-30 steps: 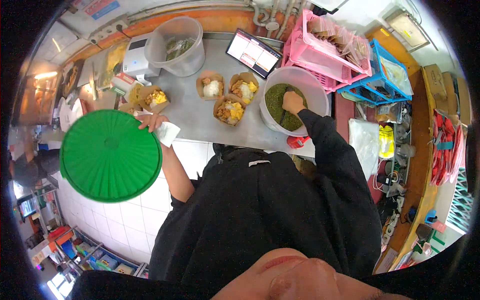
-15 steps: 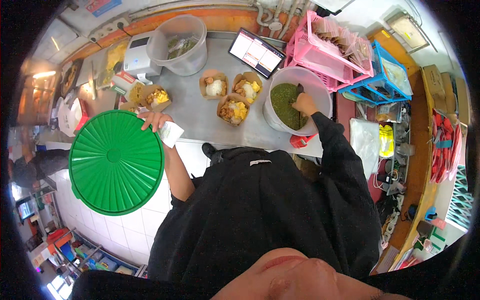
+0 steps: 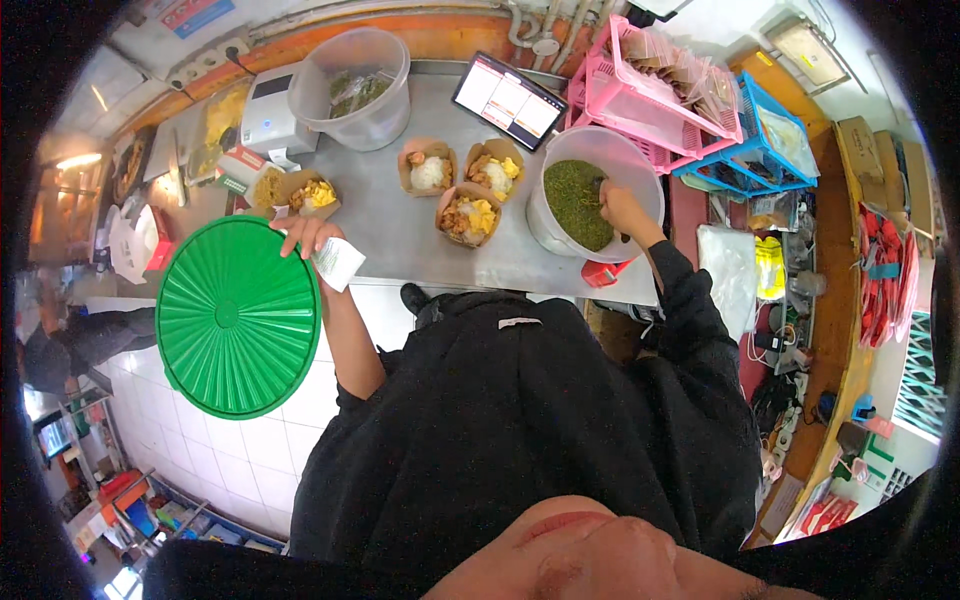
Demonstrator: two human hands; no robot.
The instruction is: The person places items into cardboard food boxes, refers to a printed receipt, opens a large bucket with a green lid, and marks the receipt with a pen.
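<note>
My left hand (image 3: 308, 236) grips the rim of a large round green lid (image 3: 228, 316), which hangs left of me over the floor. A white paper slip (image 3: 339, 263) is also pinched in that hand. At the right, my right hand (image 3: 622, 208) reaches into a translucent tub (image 3: 537, 225) of chopped green food (image 3: 577, 205). Its fingers are closed round a dark utensil, mostly hidden by the hand and the tub. Left of the tub stand three open paper boxes with rice and toppings: one at the front (image 3: 468, 217), two behind (image 3: 427, 170) (image 3: 494, 170).
Another translucent tub (image 3: 351, 88), a grey printer (image 3: 280, 115) and a tablet (image 3: 509, 100) stand along the back of the metal counter (image 3: 400, 238). Pink baskets (image 3: 655, 95) and a blue basket (image 3: 765, 135) rise at the right. A person (image 3: 95, 350) is at the far left.
My right hand has shifted slightly right and lower within the tub, with the dark utensil now more hidden. The green lid has tilted and its outer edge moved a little to the right.
</note>
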